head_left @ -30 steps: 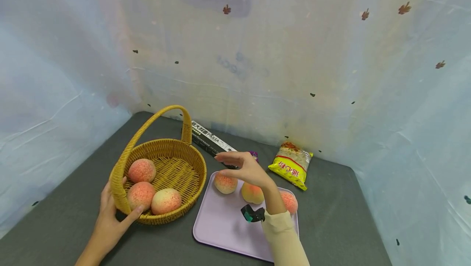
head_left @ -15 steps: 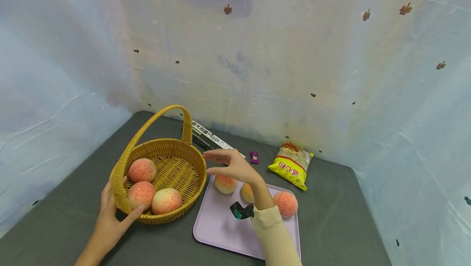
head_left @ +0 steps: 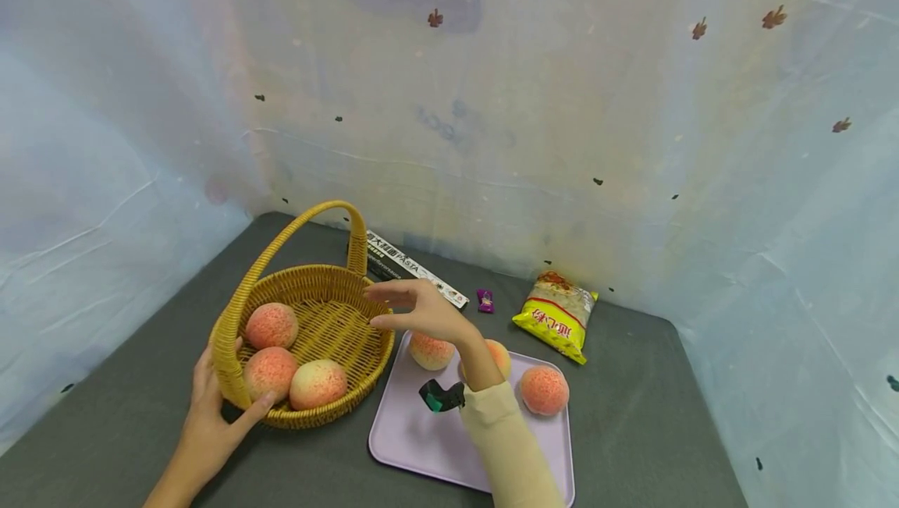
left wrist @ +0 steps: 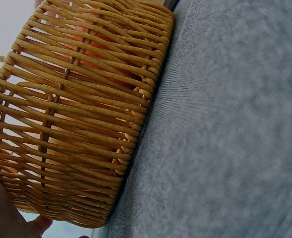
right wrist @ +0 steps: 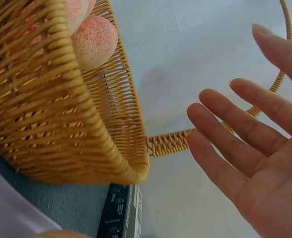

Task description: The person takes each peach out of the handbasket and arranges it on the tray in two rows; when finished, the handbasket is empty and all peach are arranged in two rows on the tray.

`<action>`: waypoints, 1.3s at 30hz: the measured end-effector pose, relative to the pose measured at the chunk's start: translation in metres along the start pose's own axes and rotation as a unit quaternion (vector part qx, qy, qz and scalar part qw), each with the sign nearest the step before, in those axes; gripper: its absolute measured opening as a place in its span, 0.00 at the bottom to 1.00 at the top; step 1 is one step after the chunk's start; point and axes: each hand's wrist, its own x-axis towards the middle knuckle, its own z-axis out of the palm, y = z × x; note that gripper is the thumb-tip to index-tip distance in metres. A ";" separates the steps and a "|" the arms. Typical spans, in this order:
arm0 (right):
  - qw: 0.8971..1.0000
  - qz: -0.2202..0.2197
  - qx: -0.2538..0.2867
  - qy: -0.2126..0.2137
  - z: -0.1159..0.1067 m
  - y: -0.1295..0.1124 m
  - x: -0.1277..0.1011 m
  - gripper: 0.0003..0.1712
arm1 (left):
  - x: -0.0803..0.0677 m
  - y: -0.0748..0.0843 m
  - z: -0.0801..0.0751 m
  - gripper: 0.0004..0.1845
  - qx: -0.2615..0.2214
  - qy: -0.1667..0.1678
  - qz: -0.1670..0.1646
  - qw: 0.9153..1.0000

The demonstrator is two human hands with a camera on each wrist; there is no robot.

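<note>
A yellow wicker basket [head_left: 379, 336] with a tall arched handle stands on the left, three pink-speckled peaches inside, one of them a paler peach [head_left: 318, 384]. My left hand [head_left: 207, 422] grips its near left side at the handle's foot, thumb over the rim; the left wrist view shows the woven wall [left wrist: 81, 114] up close. Held in the air at the basket's right rim, my right hand [head_left: 421, 309] has nothing in it. Its fingers [right wrist: 235, 148] are spread and slightly bent in the right wrist view. Below that forearm lies a lilac tray [head_left: 414, 445] bearing three peaches, including a rosy peach [head_left: 544, 390].
Behind the basket and tray lies a black-and-white pasta box [head_left: 414, 268]. A small purple-wrapped sweet [head_left: 485, 300] and a yellow pasta bag [head_left: 557, 315] are near the back of the dark grey table [head_left: 632, 430]. Pale sheeting [head_left: 492, 141] hangs around it.
My right hand has moved left from above the tray to the basket's rim, uncovering the purple sweet and the right-hand peach. The left hand and basket have stayed put.
</note>
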 end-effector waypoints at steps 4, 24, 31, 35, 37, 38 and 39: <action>1.000 -0.001 -0.007 -0.002 0.003 -0.001 0.006 0.27 | 0.000 0.000 0.000 0.49 0.000 -0.002 -0.003 1.000; 0.999 0.024 0.002 -0.026 0.020 -0.007 0.030 0.26 | 0.000 0.003 0.001 0.50 0.003 -0.004 -0.003 1.000; 0.999 0.020 -0.020 -0.034 0.027 -0.006 0.040 0.26 | -0.001 0.003 0.000 0.49 0.001 -0.004 0.000 1.000; 0.999 0.014 -0.029 -0.042 0.030 -0.004 0.047 0.27 | -0.001 0.002 0.000 0.49 0.001 -0.001 0.005 1.000; 0.998 0.015 -0.029 -0.045 0.032 -0.004 0.051 0.27 | -0.001 0.002 0.000 0.49 0.000 0.000 0.007 1.000; 0.998 0.017 -0.029 -0.045 0.033 -0.004 0.053 0.27 | -0.001 0.002 0.000 0.49 -0.001 0.000 0.007 1.000; 0.998 0.018 -0.030 -0.045 0.033 -0.003 0.054 0.27 | -0.001 0.001 0.000 0.49 0.000 -0.001 0.004 1.000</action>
